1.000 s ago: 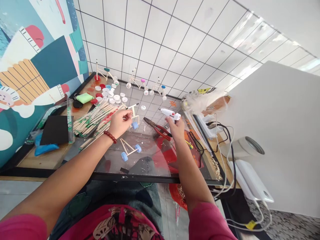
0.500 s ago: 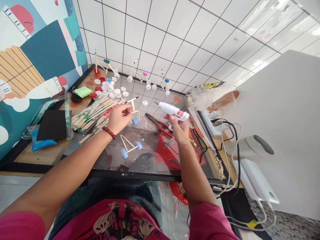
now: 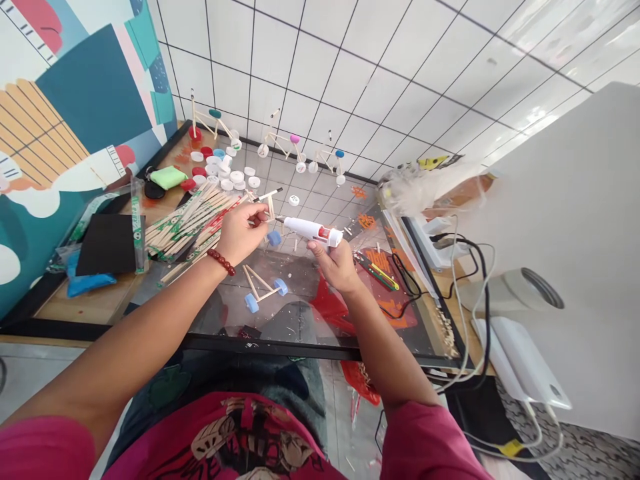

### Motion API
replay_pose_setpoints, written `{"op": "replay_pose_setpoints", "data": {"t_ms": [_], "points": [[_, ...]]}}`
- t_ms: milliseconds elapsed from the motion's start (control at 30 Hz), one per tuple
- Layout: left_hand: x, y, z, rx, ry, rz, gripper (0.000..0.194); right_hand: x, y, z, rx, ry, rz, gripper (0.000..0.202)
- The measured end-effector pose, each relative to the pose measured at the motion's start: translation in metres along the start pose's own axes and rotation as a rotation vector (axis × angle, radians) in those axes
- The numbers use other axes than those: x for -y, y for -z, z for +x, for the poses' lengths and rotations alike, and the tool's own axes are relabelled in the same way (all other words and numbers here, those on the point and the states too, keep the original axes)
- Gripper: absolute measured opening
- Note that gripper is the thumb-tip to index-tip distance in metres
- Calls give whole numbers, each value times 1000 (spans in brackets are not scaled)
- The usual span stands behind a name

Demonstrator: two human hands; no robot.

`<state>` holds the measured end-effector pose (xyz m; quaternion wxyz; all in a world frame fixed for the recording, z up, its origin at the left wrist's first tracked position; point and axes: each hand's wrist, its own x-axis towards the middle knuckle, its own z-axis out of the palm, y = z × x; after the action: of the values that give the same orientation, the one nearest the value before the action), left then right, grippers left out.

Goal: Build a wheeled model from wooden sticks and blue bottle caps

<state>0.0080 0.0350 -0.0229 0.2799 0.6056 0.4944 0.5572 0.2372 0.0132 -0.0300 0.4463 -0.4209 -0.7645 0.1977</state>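
My left hand [image 3: 243, 232] pinches a small wooden stick frame [image 3: 271, 203] that has a black-tipped stick and a blue cap [image 3: 273, 238] low on it. In my right hand [image 3: 339, 264] is a white glue gun [image 3: 311, 230], its nozzle pointing left at the frame, close to my left fingertips. Whether the nozzle touches the wood is too small to tell. Below them on the glass tabletop lies a triangle of sticks [image 3: 263, 295] with a blue cap at each of two corners.
Stick models with cap wheels [image 3: 283, 145] stand along the back edge. Many caps [image 3: 237, 178] and a pile of wooden sticks [image 3: 187, 223] lie at the left, beside a black sheet [image 3: 113, 244]. Cutters [image 3: 377, 272], cables [image 3: 407, 283] and a clear plastic bag [image 3: 417, 190] are at the right.
My right hand has brought the glue gun left, up to the frame in my left hand. The gun now covers the place where the red-handled pliers showed. The view has shifted slightly.
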Motion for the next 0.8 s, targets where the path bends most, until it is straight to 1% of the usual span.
{"op": "replay_pose_setpoints", "data": {"t_ms": [233, 433, 667, 800], "points": [[2, -2, -1, 6, -79, 23, 21, -3, -3, -2, 20, 2, -18, 42], [3, -1, -1, 4, -85, 24, 22, 0, 0, 1, -10, -5, -58, 43], [2, -1, -1, 4, -79, 34, 21, 0, -2, -1, -17, -9, -17, 42], [3, -1, -1, 11, -82, 49, 19, -1, -2, -1, -29, -24, -32, 43]]}}
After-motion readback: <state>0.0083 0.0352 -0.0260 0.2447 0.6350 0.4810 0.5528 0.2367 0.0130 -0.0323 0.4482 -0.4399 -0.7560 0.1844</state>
